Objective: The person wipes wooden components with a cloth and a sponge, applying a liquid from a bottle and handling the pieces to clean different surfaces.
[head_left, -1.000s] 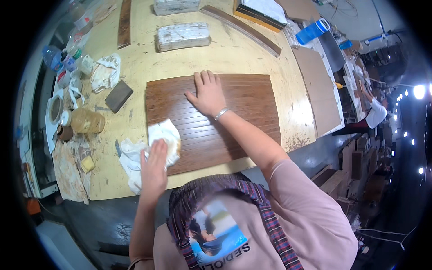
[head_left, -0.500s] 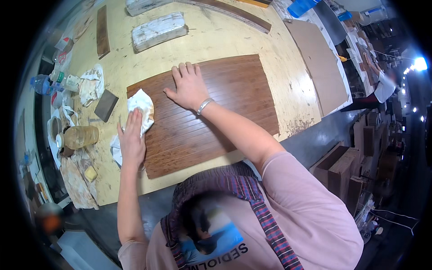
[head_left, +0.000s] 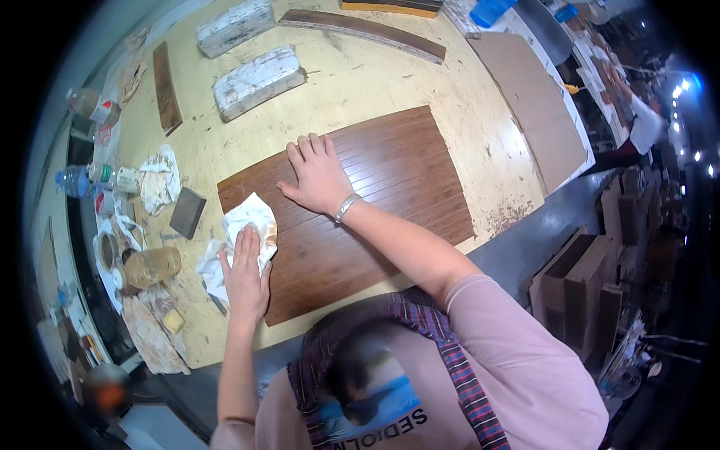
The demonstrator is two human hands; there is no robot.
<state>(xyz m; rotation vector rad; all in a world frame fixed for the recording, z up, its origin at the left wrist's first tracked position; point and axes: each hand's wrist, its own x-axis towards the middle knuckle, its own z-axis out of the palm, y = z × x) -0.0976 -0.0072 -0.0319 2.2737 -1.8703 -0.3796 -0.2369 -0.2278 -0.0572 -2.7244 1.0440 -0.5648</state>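
A brown wooden panel (head_left: 375, 202) with lengthwise grooves and a shiny surface lies flat on the table in front of me. My left hand (head_left: 246, 281) presses a crumpled white cloth (head_left: 259, 214), stained brown in places, against the panel's left edge. Its fingers lie extended over the cloth, and part of the cloth spills past the edge onto the table. My right hand (head_left: 319, 176) rests palm down on the panel near its far edge, fingers apart and holding nothing. A bracelet circles that wrist.
Left of the panel are a dark flat block (head_left: 187, 213), a jar of yellowish liquid (head_left: 152, 268), a stained rag (head_left: 159, 180) and several bottles. Two whitish blocks (head_left: 259, 81) and a curved wooden strip (head_left: 364, 34) lie beyond it. Cardboard (head_left: 529, 109) covers the right side.
The whole view has shifted, so the table sits lower in it. My left hand and the cloth have slid slightly toward me along the panel's edge. My right hand stays put on the panel.
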